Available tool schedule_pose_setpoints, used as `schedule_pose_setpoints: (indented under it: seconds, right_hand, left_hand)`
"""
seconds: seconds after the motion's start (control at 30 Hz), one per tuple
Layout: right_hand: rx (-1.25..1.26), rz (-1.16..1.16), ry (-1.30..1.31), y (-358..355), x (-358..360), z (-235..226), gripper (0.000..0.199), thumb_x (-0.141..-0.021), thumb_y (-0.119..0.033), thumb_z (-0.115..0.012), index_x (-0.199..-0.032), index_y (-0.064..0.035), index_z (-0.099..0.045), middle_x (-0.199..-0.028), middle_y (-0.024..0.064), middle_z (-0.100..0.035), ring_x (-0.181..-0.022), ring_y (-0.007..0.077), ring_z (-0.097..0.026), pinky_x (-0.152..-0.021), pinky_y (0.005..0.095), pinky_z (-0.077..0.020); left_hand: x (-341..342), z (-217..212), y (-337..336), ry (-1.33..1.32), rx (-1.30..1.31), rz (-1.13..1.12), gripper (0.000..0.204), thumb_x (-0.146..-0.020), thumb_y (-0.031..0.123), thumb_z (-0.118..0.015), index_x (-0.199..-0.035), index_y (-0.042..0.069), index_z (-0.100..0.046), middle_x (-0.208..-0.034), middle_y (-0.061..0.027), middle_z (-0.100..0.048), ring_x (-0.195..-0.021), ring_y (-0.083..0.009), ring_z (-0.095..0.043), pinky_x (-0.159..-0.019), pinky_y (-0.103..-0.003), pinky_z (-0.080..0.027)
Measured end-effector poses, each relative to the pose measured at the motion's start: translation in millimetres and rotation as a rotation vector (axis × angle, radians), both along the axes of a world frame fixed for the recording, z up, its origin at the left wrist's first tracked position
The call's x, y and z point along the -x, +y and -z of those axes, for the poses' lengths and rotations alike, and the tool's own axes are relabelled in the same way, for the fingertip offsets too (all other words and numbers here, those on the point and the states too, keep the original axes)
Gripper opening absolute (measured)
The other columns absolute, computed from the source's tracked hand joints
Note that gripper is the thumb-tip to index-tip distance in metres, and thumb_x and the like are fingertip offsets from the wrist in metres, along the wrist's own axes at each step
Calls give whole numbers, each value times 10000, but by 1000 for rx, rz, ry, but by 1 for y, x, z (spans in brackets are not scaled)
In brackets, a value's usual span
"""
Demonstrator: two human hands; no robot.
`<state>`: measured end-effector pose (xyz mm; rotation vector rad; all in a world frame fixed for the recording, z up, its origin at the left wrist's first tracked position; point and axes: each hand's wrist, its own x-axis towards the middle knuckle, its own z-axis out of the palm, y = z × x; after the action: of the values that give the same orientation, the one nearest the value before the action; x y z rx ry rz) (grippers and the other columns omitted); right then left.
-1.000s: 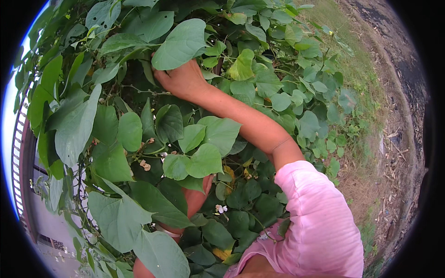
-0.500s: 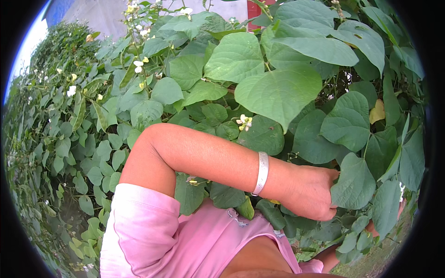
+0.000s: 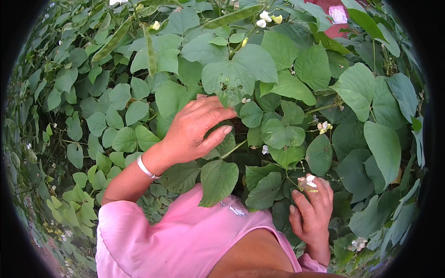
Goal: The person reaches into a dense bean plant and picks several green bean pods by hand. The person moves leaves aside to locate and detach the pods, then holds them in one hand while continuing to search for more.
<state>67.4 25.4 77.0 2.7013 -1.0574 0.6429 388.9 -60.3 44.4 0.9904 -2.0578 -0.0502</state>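
Right hand (image 3: pixel 311 214) has its fingertips curled round a small cluster of white bean flowers (image 3: pixel 308 181) low on the right side of the vine, thumb on one side and the other fingers on top, so the blossoms sit right at the fingertips, touching them. Left hand (image 3: pixel 195 127) is up higher and further left, loosely cupped with the fingers half bent, not clamped on anything. Its fingertips rest against a big heart-shaped leaf (image 3: pixel 232 78) with a few small holes in it, and the thumb pokes out just under that, toward the darker gap in the foliage. So the flower cluster is below and to the right of the left hand, well apart from it. Silver bangle (image 3: pixel 146 167) sits on the left wrist, pink sleeve (image 3: pixel 139 236) below. Long green bean pods (image 3: pixel 151 52) hang near the top left.
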Motion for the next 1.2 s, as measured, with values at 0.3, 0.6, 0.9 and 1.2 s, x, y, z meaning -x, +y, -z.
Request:
schedule_pose_setpoints:
  seconds: [0.3,0.6,0.9,1.2]
  right_hand:
    - [-111,-296,-25,-67,-96,-25,318,-720,-83,-676,-1028,-28,-618,-1096,151,-587,-1107,345,-532,-886,459,-430]
    - [-64,-471,149,-80,-208,-36,468,-696,-102,-714,-1144,-68,-582,-1208,186,-518,-1094,359,-528,-876,450,-436]
    - [-173,-723,543,-66,-247,44,415,-761,-263,-658,-1108,-51,-576,-1224,161,-525,-1199,316,-467,-986,468,-371]
    - [134,-537,617,-129,-237,77,415,-785,-226,-640,-1181,-125,-569,-1232,123,-544,-1176,286,-498,-967,441,-393]
  left_hand:
    - [-42,91,40,180,-152,-537,398,-817,173,-640,-1171,20,-542,-1241,-165,-519,-1182,-342,-464,-1005,-452,-330]
    - [-40,115,60,125,-302,-451,412,-838,245,-620,-1182,27,-554,-1248,-147,-516,-1244,-328,-410,-1001,-450,-329]
    - [-47,151,91,382,-376,-424,416,-825,134,-604,-1213,5,-526,-1285,-168,-494,-1263,-333,-404,-1054,-458,-308]
    - [-60,204,133,489,-598,-357,447,-826,165,-636,-1216,-8,-506,-1257,-180,-531,-1139,-358,-519,-984,-395,-395]
